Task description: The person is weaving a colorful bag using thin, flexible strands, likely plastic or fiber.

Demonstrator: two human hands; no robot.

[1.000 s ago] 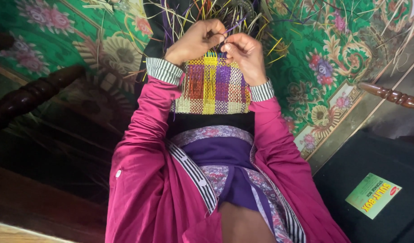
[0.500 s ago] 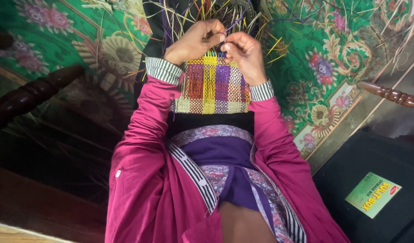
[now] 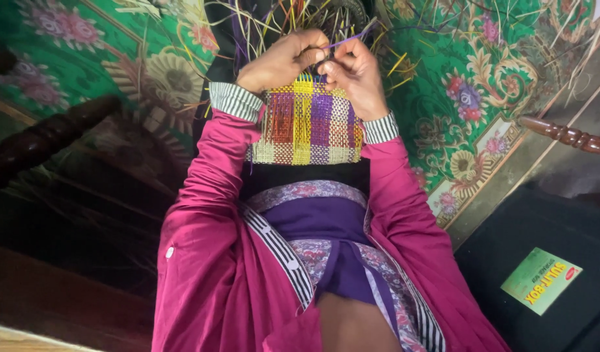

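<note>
So I've got the woven mat piece (image 3: 310, 127) lying on my lap, right over the black cloth (image 3: 306, 177), with the checked pattern in yellow, red, purple and white facing up. Both hands are at the far edge of the weave, the edge away from my body. My left hand (image 3: 284, 60) is curled with its fingers bunched together at that edge, pinching the loose strips (image 3: 274, 26) just above the finished part. My right hand (image 3: 355, 75) sits right beside it, the two nearly touching, and it's pinching a purple strip (image 3: 352, 38) between thumb and fingertips; the strip runs up and off to the right from the weave.

Beyond the weave the unwoven ends fan out in a messy bunch, yellow, purple and pale ones all crossing each other. Under all that is the green floral cloth (image 3: 482, 98) spread out on both sides of the weave. To the right of the weave, well apart, there's a turned wooden leg (image 3: 567, 137), and nearer me on that side a black case (image 3: 541, 261) with a green label (image 3: 541, 280) on it. My striped cuffs (image 3: 235, 101) sit on either side of the weave.
</note>
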